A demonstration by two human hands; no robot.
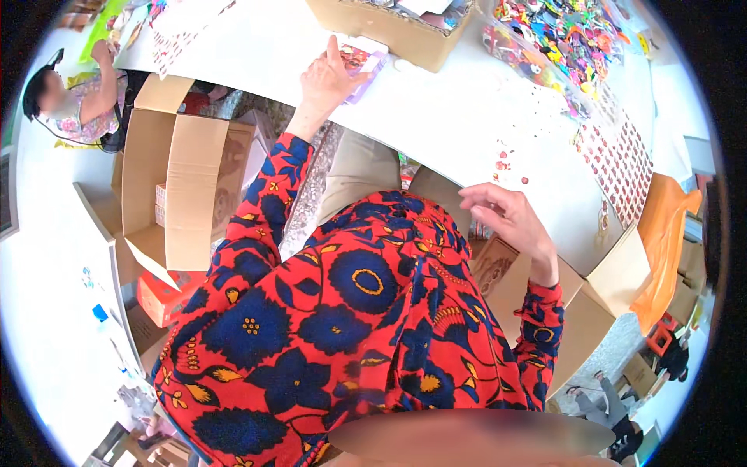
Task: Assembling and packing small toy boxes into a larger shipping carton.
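Note:
My left hand (331, 76) reaches over the white table, with thumb and index finger spread apart. It lies at the left side of a small purple-and-white box (377, 65) that shows red pieces inside. Whether the fingers press on this box is hard to tell. My right hand (510, 220) hovers at the table's near edge, its fingers loosely bent, the thumb apart, and nothing visible in them. Just beyond it, a few small red pieces (503, 165) lie on the tabletop.
A cardboard box (412, 37) stands beyond the purple one. At the far right a clear bin (537, 58) holds many colourful small pieces, near a sheet with rows of red pieces (622, 159). Open cartons (194, 183) flank me. Another person (82, 105) works at the far left.

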